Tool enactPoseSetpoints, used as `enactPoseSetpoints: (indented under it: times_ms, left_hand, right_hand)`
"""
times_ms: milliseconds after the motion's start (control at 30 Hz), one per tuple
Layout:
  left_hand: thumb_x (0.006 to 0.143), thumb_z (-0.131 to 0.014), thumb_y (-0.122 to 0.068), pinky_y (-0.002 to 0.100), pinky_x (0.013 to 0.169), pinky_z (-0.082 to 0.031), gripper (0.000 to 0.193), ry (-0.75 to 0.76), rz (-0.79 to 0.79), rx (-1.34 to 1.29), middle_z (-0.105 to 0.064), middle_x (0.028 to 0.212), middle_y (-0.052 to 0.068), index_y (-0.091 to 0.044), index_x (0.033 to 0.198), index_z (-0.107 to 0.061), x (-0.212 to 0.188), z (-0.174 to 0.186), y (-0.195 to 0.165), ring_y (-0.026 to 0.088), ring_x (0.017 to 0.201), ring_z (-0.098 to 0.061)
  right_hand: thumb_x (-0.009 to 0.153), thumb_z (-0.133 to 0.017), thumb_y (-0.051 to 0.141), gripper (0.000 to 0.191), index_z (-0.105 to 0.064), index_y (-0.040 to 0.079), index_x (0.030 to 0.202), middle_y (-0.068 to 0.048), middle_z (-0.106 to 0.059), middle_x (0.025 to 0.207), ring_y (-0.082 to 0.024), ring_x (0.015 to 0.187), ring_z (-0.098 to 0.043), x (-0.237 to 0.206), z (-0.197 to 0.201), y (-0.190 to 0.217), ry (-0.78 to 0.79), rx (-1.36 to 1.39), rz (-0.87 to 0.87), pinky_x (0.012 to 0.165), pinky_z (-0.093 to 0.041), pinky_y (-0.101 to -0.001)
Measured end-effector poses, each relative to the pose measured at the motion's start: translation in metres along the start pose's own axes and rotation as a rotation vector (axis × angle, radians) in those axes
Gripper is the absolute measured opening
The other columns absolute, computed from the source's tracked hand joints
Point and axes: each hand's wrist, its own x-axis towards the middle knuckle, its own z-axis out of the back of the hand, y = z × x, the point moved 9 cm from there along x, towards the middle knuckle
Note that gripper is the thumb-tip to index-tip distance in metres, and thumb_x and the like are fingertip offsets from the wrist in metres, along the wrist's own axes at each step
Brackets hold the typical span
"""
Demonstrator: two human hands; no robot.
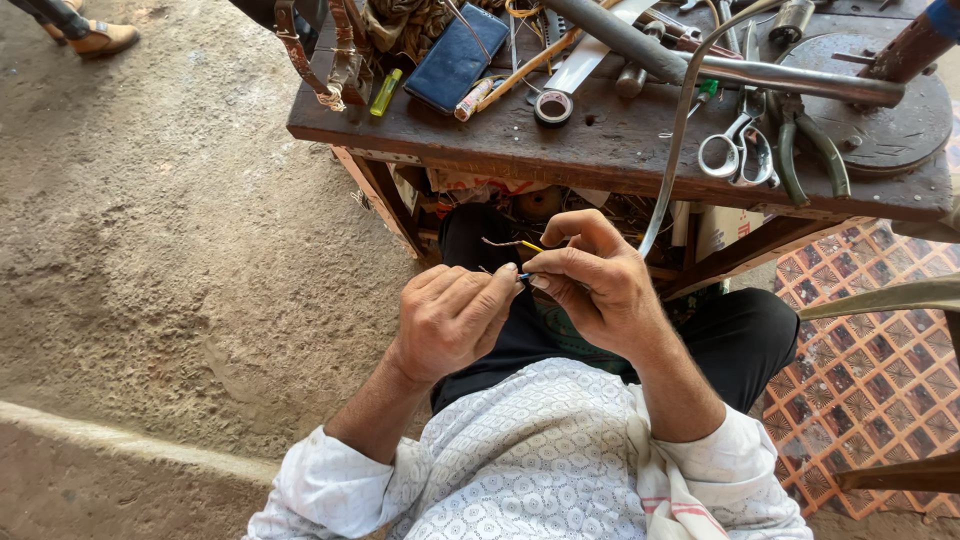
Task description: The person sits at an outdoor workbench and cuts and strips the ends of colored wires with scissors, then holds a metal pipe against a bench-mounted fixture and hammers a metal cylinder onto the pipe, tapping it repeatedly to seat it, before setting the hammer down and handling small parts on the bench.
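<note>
Wires (pixel 520 262), thin with yellow and blue insulation, are pinched above the lap between the closed fingertips of the left hand (pixel 450 320) and the right hand (pixel 595 285). Beyond them, a wooden desk (pixel 600 150) is seen, on which scissors (pixel 738 150), pliers (pixel 812 150), a tape roll (pixel 553 107) and a dark blue case (pixel 457 58) are laid.

thin wires (pixel 512 246) | a few skinny strands: one yellow, one brownish with a bare end, a bit of blue at the pinch | pinched between fingertips of left hand (pixel 450 320) and right hand (pixel 592 280) | loose ends poke up and left | held in the air over the lap, below the surface edge
</note>
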Motion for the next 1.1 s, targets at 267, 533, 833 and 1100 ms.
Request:
enactPoseSetpoints:
  times_ms: [267, 533, 833, 1100]
  left_hand:
    - [0.101, -0.041, -0.065, 0.027, 0.057, -0.055, 0.07, 0.04, 0.888, -1.425, -0.073, 0.083, 0.012, -0.002, 0.112, -0.071, -0.052, -0.063, 0.064, 0.017, 0.067, -0.071]
    - [0.11, -0.051, -0.053, 0.03, 0.062, -0.054, 0.063, 0.188, 0.835, -1.158, -0.069, 0.083, 0.015, 0.007, 0.109, -0.07, -0.087, -0.089, 0.071, 0.018, 0.069, -0.066]
    - [0.106, -0.055, -0.053, 0.03, 0.077, -0.057, 0.056, -0.022, 0.71, -1.052, -0.074, 0.1, 0.01, 0.0, 0.11, -0.071, -0.041, -0.022, 0.102, 0.016, 0.092, -0.072]
    - [0.103, -0.052, -0.051, 0.024, 0.048, -0.044, 0.058, 0.474, 1.115, -1.16, -0.066, 0.065, 0.004, 0.0, 0.088, -0.076, -0.046, -0.065, 0.089, 0.011, 0.054, -0.06]
  right_hand:
    - [0.095, -0.076, 0.003, 0.015, -0.071, 0.006, 0.109, -0.008, -0.062, 0.113, -0.017, 0.087, -0.067, 0.002, 0.006, 0.018, -0.098, -0.056, 0.126, 0.072, -0.055, -0.0295]
    - [0.096, -0.073, 0.003, 0.013, -0.065, 0.002, 0.107, -0.008, -0.067, 0.083, -0.02, 0.074, -0.068, 0.0, 0.005, 0.012, -0.18, -0.138, 0.103, 0.066, -0.052, -0.0321]
    - [0.099, -0.071, 0.005, 0.012, -0.063, 0.003, 0.108, -0.008, -0.07, 0.083, -0.02, 0.07, -0.071, -0.003, -0.011, 0.004, -0.074, -0.151, 0.051, 0.059, -0.054, -0.0322]
    - [0.096, -0.071, 0.005, 0.012, -0.066, 0.007, 0.107, -0.004, -0.064, 0.073, -0.02, 0.061, -0.066, -0.003, -0.018, 0.012, -0.001, -0.339, 0.105, 0.05, -0.048, -0.0345]
